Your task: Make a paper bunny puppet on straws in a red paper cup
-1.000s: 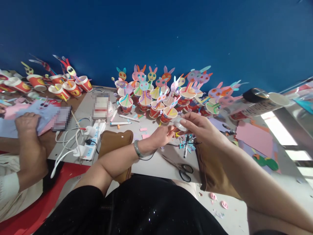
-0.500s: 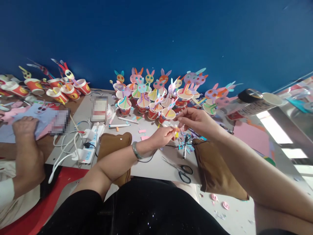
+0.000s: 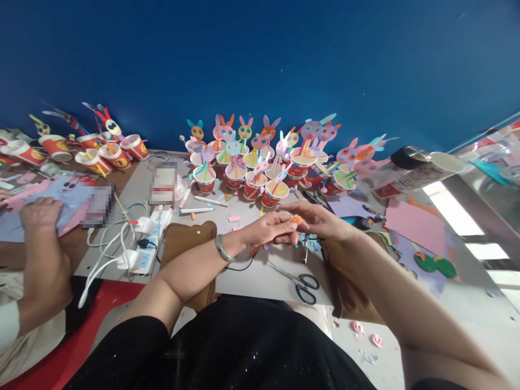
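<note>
My left hand (image 3: 273, 228), with a bangle at the wrist, is closed on a small orange piece (image 3: 297, 220), which seems to be rolled or folded paper. My right hand (image 3: 320, 219) meets it from the other side, its thumb and fingers around the same piece; its fingers partly overlap my left hand. Black-handled scissors (image 3: 305, 287) lie open on the table below my hands. A pen (image 3: 306, 252) and blue paper scraps (image 3: 313, 244) lie just beneath, partly hidden. Behind my hands stand several paper cups (image 3: 275, 190) with paper rabbit figures in them.
A power strip (image 3: 151, 244) with tangled white cables lies to the left. Brown cushions (image 3: 189, 249) flank my place. Pink paper sheets (image 3: 414, 225) and a large clear bottle (image 3: 406, 162) are at right. A co-worker's hand (image 3: 40, 216) rests on blue paper at far left.
My hands have come together around the orange piece, the right one moving down and over the left fingers. The view has shifted slightly, showing more of the papers at right.
</note>
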Tool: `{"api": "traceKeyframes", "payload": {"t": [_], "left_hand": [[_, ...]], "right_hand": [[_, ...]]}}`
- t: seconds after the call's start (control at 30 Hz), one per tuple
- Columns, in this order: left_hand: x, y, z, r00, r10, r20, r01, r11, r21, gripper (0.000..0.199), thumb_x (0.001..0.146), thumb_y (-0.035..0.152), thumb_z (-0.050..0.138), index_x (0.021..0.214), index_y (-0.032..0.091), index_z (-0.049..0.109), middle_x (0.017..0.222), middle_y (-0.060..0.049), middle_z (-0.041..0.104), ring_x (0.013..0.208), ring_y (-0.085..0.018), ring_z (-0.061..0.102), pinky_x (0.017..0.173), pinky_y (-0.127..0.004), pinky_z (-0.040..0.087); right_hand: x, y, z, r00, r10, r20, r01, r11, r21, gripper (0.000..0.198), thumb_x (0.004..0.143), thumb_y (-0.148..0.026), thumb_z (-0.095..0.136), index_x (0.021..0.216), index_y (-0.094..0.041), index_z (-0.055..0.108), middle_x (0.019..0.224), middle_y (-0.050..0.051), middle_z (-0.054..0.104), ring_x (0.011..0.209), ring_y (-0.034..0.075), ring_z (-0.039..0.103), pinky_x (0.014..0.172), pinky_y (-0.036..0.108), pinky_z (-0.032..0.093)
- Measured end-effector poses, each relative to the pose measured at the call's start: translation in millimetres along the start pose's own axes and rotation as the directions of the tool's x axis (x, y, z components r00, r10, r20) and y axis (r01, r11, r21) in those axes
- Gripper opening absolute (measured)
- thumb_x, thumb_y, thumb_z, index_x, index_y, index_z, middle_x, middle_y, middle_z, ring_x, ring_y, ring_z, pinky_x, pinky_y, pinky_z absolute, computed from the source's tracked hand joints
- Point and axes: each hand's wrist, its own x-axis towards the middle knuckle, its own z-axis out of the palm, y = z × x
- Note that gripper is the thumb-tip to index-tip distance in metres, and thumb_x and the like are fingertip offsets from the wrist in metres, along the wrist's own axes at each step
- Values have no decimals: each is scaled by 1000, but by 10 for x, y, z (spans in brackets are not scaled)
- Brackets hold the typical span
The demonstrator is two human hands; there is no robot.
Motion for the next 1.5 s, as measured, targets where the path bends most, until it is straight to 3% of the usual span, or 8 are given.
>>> {"api": "traceKeyframes", "payload": {"t": [0.2, 0.4, 0.57, 0.77, 1.0, 1.23, 1.5], "left_hand": [[-23, 29, 2, 998, -59, -15, 58, 998, -18, 49, 88, 55, 66, 109, 10, 71, 87, -10, 71, 55, -5, 37, 49, -22, 26], [-13, -14, -11, 998, -63, -17, 63, 998, -7, 49, 90, 56, 64, 110, 12, 70, 97, -14, 75, 54, -5, 37, 50, -22, 29], [21, -69, -22, 998, -28, -55, 26, 999, -32, 49, 87, 58, 68, 102, 12, 66, 91, -13, 75, 52, -4, 38, 51, -24, 30], [54, -131, -17, 990, -2, -138, -8, 998, -68, 48, 85, 58, 71, 99, 20, 45, 85, -7, 75, 50, -3, 40, 53, -23, 28], [100, -160, -33, 960, 112, -255, -115, 993, 0, 56, 82, 64, 71, 91, 24, 32, 76, -1, 73, 45, -3, 38, 48, -22, 26], [123, -177, -27, 915, 182, -360, -194, 981, 3, 54, 84, 62, 70, 101, 22, 37, 69, 3, 68, 43, -3, 37, 48, -21, 25], [166, -238, -69, 887, 207, -413, -220, 975, 16, 54, 83, 63, 71, 102, 20, 44, 66, 4, 66, 43, -3, 37, 47, -21, 25]], "right_hand": [[-53, 128, 159, 996, -10, -84, 13, 999, 41, 69, 82, -69, 70, 130, -21, 64, 125, 15, 72, 110, 27, 72, 92, 40, 61], [-52, 135, 150, 976, -81, -204, 58, 991, -120, 69, 78, -72, 73, 123, -21, 67, 119, 13, 71, 107, 27, 71, 95, 41, 59], [-71, 123, 104, 962, -155, -226, 72, 938, -339, 54, 87, -58, 70, 127, -23, 68, 126, 14, 69, 116, 29, 67, 95, 43, 58], [-90, 166, 107, 954, -168, -249, 40, 892, -451, 42, 92, -35, 61, 133, -24, 66, 129, 11, 71, 115, 29, 68, 94, 44, 56], [-93, 182, 142, 950, -162, -268, 0, 856, -517, 41, 95, -31, 54, 134, -22, 65, 122, 9, 73, 108, 27, 68, 96, 47, 54], [-104, 190, 249, 925, -228, -304, 49, 865, -499, 40, 97, -39, 56, 133, -24, 64, 122, 10, 70, 109, 26, 66, 86, 38, 59], [-134, 131, 352, 875, -182, -448, -69, 870, -488, 43, 94, -45, 63, 131, -24, 62, 123, 12, 67, 111, 27, 66, 83, 39, 60]]}}
